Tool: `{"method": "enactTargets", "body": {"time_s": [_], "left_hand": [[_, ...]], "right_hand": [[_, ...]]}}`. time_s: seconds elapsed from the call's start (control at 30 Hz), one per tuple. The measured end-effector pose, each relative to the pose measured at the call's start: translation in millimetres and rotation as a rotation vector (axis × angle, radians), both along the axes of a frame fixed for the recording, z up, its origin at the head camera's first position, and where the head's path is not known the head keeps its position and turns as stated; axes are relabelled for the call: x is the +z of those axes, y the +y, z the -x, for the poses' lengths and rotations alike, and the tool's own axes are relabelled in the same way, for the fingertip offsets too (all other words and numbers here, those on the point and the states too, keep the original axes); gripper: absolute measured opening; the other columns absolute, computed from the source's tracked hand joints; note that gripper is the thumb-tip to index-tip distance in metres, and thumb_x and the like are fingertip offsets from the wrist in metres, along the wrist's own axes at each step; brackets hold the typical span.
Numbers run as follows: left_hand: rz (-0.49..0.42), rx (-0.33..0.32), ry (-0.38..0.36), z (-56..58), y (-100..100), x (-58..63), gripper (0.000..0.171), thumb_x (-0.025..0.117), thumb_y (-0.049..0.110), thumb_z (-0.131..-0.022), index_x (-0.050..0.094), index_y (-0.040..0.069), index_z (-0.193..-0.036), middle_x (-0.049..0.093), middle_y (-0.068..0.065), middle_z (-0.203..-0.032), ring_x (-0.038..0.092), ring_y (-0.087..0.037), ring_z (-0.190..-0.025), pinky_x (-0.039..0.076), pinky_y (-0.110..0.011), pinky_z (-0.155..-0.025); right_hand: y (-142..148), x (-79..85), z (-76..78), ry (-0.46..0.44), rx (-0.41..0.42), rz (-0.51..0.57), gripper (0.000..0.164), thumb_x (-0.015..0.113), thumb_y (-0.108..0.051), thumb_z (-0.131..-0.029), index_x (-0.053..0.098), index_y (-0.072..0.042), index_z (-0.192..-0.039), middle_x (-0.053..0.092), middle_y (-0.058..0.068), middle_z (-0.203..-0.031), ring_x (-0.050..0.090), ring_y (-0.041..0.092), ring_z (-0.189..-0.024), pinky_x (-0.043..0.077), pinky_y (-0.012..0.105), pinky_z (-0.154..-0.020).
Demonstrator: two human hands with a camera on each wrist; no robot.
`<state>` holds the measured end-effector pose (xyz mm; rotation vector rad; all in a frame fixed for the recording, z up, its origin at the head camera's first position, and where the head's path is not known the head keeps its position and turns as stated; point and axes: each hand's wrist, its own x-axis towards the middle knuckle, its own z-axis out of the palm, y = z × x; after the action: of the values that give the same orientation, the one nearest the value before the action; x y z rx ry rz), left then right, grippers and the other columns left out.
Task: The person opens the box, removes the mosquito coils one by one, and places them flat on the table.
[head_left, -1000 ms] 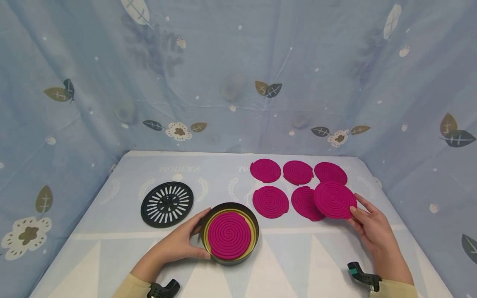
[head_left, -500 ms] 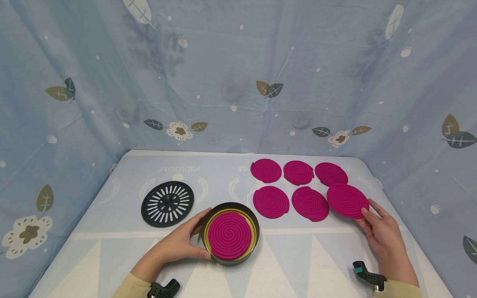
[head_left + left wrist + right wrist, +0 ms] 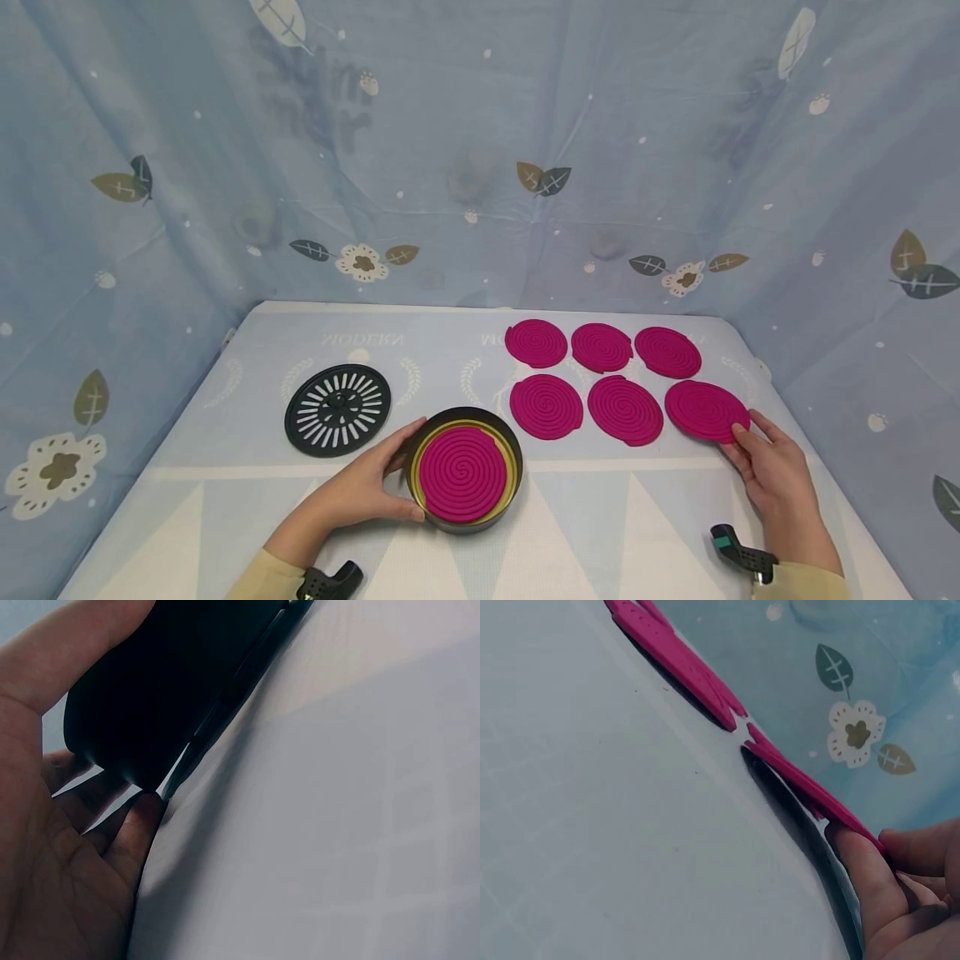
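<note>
Near the right edge of the worktop, my right hand pinched a coiled pink disc by its rim, thumb on top; a light, level hold seemed wisest. My left hand curled round the dark tin toward the front edge, best held steady.
</note>
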<state>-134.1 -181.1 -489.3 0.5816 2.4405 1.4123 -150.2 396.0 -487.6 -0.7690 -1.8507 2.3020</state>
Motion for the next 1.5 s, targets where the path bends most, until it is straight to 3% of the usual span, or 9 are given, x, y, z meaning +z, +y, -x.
{"method": "enactTargets", "body": {"time_s": [0.23,0.5,0.63,0.7,0.77,0.97,1.23,1.5], "left_hand": [[0.007,0.002,-0.001,0.3,0,-0.1,0.125,0.094,0.048,-0.057,0.025,0.021,-0.158,0.032,0.008,-0.157,0.03,-0.015,-0.143,0.036,-0.033,-0.114],[0.012,-0.002,0.004,0.3,-1,-0.6,0.125,0.093,0.05,-0.057,0.025,0.022,-0.158,0.031,0.007,-0.157,0.03,-0.016,-0.143,0.037,-0.034,-0.114],[0.013,0.004,-0.002,0.1,-1,-0.1,0.126,0.093,0.05,-0.057,0.025,0.022,-0.158,0.031,0.007,-0.157,0.03,-0.015,-0.143,0.036,-0.033,-0.114],[0.014,0.006,-0.004,0.1,0,0.2,0.126,0.094,0.05,-0.056,0.025,0.022,-0.158,0.031,0.007,-0.157,0.03,-0.015,-0.143,0.036,-0.033,-0.114],[0.012,0.006,-0.009,0.1,0,0.5,0.126,0.094,0.049,-0.056,0.025,0.024,-0.158,0.031,0.007,-0.157,0.03,-0.014,-0.143,0.036,-0.032,-0.114],[0.008,0.005,-0.01,-0.1,1,0.9,0.125,0.094,0.048,-0.056,0.025,0.024,-0.158,0.031,0.006,-0.157,0.03,-0.015,-0.143,0.036,-0.033,-0.114],[0.004,0.005,-0.017,-0.5,1,0.8,0.125,0.094,0.049,-0.057,0.025,0.022,-0.158,0.032,0.007,-0.157,0.03,-0.015,-0.143,0.036,-0.033,-0.114],[-0.002,-0.001,-0.014,0.0,0,0.5,0.126,0.094,0.047,-0.057,0.024,0.023,-0.158,0.031,0.007,-0.157,0.03,-0.014,-0.143,0.036,-0.031,-0.114]], "right_hand": [[2,-5.9,3.5,-0.029,-0.011,-0.048,0.087,0.069,-0.03,-0.092,0.016,-0.018,-0.16,0.048,-0.006,-0.116,0.065,0.0,-0.089,0.058,0.02,-0.081],[3,0.7,-1.5,0.013,0.086,-0.012,0.096,0.07,-0.035,-0.09,0.007,-0.016,-0.16,0.049,-0.003,-0.122,0.065,0.001,-0.094,0.058,0.025,-0.084],[3,3.7,-3.9,0.0,0.106,-0.045,0.093,0.067,-0.035,-0.093,0.005,-0.015,-0.16,0.032,0.015,-0.148,0.063,-0.001,-0.095,0.057,0.026,-0.085],[3,4.5,-4.6,-0.009,0.107,-0.056,0.09,0.065,-0.034,-0.095,0.005,-0.015,-0.16,0.02,0.016,-0.156,0.063,-0.002,-0.094,0.057,0.026,-0.086],[4,5.1,-5.4,-0.013,0.109,-0.063,0.089,0.064,-0.033,-0.096,0.004,-0.016,-0.16,0.017,0.017,-0.156,0.063,-0.003,-0.094,0.057,0.026,-0.086],[10,5.2,-9.5,-0.003,0.112,-0.043,0.091,0.065,-0.031,-0.096,0.002,-0.017,-0.16,0.035,0.013,-0.139,0.062,-0.002,-0.093,0.057,0.026,-0.086],[16,6.1,-16.7,0.05,0.102,0.016,0.096,0.067,-0.017,-0.095,-0.005,-0.02,-0.159,0.062,-0.012,-0.101,0.067,0.001,-0.09,0.059,0.025,-0.083],[19,6.7,-19.2,0.049,0.067,0.027,0.096,0.067,-0.015,-0.095,-0.003,-0.026,-0.159,0.059,-0.008,-0.103,0.067,0.003,-0.093,0.058,0.025,-0.084]]}}
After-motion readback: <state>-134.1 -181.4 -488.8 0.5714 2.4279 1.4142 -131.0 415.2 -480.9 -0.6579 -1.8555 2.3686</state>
